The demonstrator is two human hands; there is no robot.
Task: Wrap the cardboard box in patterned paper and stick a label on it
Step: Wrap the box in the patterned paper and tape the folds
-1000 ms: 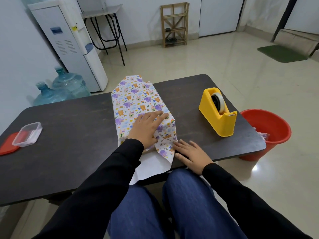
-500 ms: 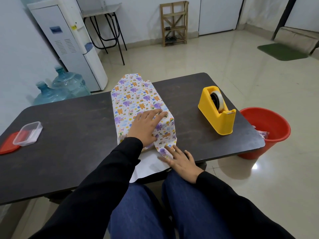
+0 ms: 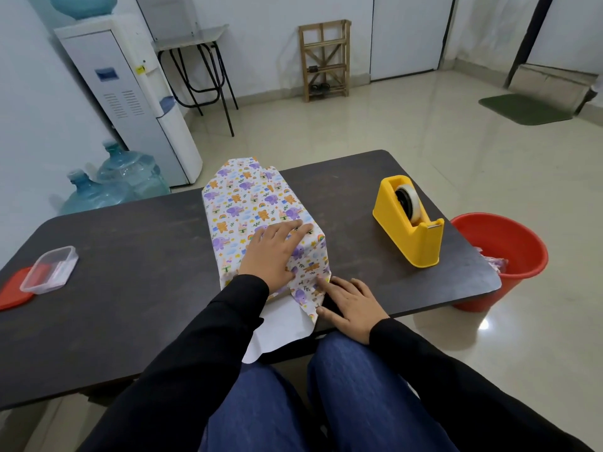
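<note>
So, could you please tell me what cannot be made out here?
Head view.
Cardboard box: wholly covered by animal-patterned wrapping paper.
Its near end fold: partly under the left hand and right hand.
Clear plastic container contents: too small.
Red plastic bucket contents: partly behind the dark table corner.

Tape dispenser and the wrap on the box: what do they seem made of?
Tape dispenser: probably moulded plastic, glossy yellow, with rounded edges and soft highlights. Wrap: thin paper, matt print outside, plain white underside showing at the near flap; it holds sharp creases.
</note>
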